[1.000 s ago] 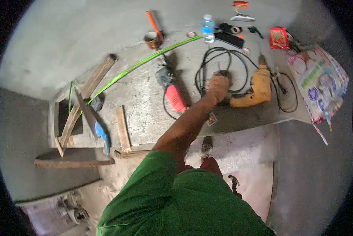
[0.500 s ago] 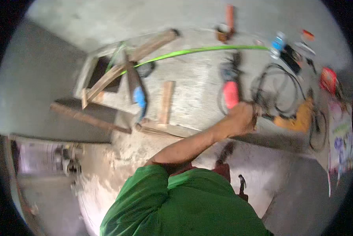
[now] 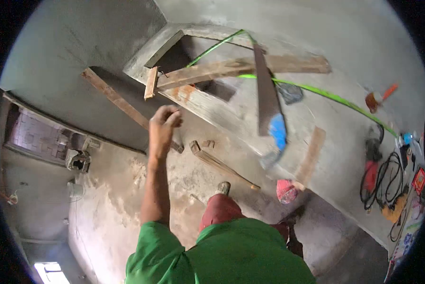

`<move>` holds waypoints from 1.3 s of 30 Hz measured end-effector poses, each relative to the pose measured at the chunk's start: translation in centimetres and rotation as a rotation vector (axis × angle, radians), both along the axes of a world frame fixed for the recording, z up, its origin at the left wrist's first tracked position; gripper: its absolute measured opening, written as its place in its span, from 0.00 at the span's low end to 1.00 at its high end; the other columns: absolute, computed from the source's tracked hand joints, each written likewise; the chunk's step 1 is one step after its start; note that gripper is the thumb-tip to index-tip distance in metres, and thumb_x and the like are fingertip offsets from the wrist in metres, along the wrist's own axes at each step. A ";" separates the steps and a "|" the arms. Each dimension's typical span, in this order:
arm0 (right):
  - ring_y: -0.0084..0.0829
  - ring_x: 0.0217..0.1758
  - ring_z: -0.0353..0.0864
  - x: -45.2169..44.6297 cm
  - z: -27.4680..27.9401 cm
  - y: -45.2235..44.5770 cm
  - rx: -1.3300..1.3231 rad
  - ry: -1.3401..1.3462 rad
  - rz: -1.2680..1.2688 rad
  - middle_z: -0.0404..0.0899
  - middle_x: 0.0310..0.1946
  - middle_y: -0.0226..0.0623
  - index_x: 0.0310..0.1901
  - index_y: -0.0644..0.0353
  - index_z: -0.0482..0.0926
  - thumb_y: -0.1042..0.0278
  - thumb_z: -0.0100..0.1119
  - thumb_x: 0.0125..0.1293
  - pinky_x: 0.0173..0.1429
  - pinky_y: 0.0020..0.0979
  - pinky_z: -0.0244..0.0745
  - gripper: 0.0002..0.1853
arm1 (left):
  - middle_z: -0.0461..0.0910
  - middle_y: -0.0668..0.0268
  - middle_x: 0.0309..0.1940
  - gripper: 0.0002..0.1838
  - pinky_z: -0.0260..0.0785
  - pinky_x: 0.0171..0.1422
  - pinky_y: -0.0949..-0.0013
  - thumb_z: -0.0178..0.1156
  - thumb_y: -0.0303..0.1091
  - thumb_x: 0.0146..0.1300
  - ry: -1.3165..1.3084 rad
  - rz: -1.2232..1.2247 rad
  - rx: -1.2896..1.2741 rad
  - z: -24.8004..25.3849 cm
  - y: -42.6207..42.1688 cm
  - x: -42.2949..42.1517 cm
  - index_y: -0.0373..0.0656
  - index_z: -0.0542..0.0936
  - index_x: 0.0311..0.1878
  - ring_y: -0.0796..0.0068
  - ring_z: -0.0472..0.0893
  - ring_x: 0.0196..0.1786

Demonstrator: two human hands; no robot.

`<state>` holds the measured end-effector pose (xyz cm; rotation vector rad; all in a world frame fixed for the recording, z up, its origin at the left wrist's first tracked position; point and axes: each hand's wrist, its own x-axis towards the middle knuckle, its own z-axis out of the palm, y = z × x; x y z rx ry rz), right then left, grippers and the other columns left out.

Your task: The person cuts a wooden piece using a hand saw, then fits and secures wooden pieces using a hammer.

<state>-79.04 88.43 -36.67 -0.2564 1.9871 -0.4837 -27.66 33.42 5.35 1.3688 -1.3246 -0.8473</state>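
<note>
Left of centre, left hand curled, can't tell if grasping anything. Moved away from yellow power drill, lower right, to near long brown wooden plank, upper left; drill seems set aside.

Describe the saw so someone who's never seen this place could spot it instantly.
Find the grey concrete counter, then the long brown wooden beam lying across its rectangular opening. Resting crosswise over that beam is a handsaw with a long, dark, tapering blade. Its bright blue handle sets it apart from the beam and the short, pale wooden plank nearby.
</note>
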 end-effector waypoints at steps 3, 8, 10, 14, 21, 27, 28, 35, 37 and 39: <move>0.30 0.18 0.72 7.8 1.8 -5.5 -0.026 0.030 0.059 0.75 0.19 0.33 0.35 0.60 0.81 0.54 0.60 0.72 0.28 0.37 0.72 0.16 | 0.81 0.69 0.35 0.04 0.74 0.43 0.72 0.64 0.24 0.70 0.122 0.093 -0.027 -2.0 -4.3 11.3 0.37 0.82 0.46 0.78 0.80 0.36; 0.30 0.19 0.73 18.5 6.3 -16.1 -0.208 0.009 0.263 0.76 0.21 0.34 0.36 0.61 0.80 0.53 0.58 0.73 0.29 0.38 0.72 0.17 | 0.82 0.68 0.35 0.05 0.77 0.45 0.70 0.63 0.24 0.70 0.157 0.202 0.042 -1.5 -8.1 21.5 0.36 0.81 0.47 0.76 0.82 0.36; 0.30 0.19 0.73 21.5 9.3 -21.1 -0.339 -0.002 0.351 0.76 0.21 0.35 0.36 0.61 0.79 0.53 0.57 0.73 0.30 0.38 0.73 0.18 | 0.82 0.68 0.35 0.05 0.77 0.45 0.70 0.63 0.24 0.70 0.162 0.200 0.047 -1.8 -9.4 23.8 0.36 0.81 0.47 0.76 0.82 0.36; 0.30 0.20 0.74 27.4 18.3 -34.5 -0.733 -0.130 0.543 0.77 0.22 0.36 0.37 0.62 0.78 0.52 0.56 0.74 0.31 0.38 0.73 0.18 | 0.82 0.67 0.35 0.04 0.78 0.46 0.69 0.63 0.24 0.70 0.166 0.204 0.029 -3.5 -11.0 26.6 0.36 0.81 0.46 0.75 0.82 0.36; 0.23 0.23 0.72 36.4 30.4 -49.2 -0.594 -0.444 0.578 0.73 0.27 0.30 0.46 0.61 0.75 0.61 0.56 0.71 0.30 0.29 0.70 0.12 | 0.82 0.68 0.35 0.04 0.77 0.44 0.69 0.65 0.22 0.68 0.238 0.240 0.040 -3.9 -13.7 30.3 0.35 0.82 0.45 0.78 0.81 0.36; 0.22 0.23 0.73 43.2 35.5 -55.1 -0.873 -0.338 0.503 0.74 0.26 0.29 0.48 0.63 0.75 0.64 0.61 0.70 0.28 0.27 0.68 0.13 | 0.81 0.71 0.34 0.03 0.74 0.44 0.73 0.67 0.25 0.67 0.382 0.180 0.068 -7.1 -18.4 35.3 0.38 0.83 0.42 0.80 0.79 0.35; 0.23 0.24 0.74 44.6 37.0 -56.2 -0.789 -0.279 0.492 0.75 0.27 0.31 0.50 0.64 0.76 0.63 0.62 0.69 0.30 0.29 0.69 0.15 | 0.81 0.72 0.34 0.04 0.73 0.44 0.74 0.67 0.25 0.67 0.349 0.156 0.063 -7.6 -19.7 36.0 0.38 0.83 0.42 0.81 0.78 0.35; 0.23 0.29 0.74 54.2 38.4 -64.6 -0.902 0.146 0.566 0.77 0.31 0.30 0.56 0.65 0.78 0.71 0.58 0.67 0.34 0.30 0.71 0.16 | 0.81 0.72 0.33 0.05 0.71 0.43 0.75 0.67 0.25 0.66 0.258 -0.104 0.070 -7.6 -29.3 38.9 0.36 0.85 0.43 0.84 0.76 0.36; 0.23 0.29 0.75 58.0 41.1 -66.7 -0.865 0.129 0.521 0.78 0.32 0.30 0.56 0.65 0.77 0.72 0.58 0.67 0.35 0.29 0.72 0.17 | 0.82 0.71 0.33 0.05 0.74 0.44 0.72 0.66 0.26 0.68 0.169 -0.202 0.050 -7.6 -31.0 38.6 0.36 0.85 0.44 0.81 0.78 0.36; 0.19 0.29 0.75 60.2 42.1 -68.5 -0.829 0.099 0.492 0.79 0.34 0.30 0.62 0.65 0.76 0.73 0.57 0.67 0.34 0.25 0.71 0.21 | 0.85 0.68 0.34 0.06 0.75 0.46 0.69 0.65 0.27 0.69 0.109 -0.296 0.003 -8.1 -32.6 37.6 0.35 0.85 0.44 0.77 0.81 0.37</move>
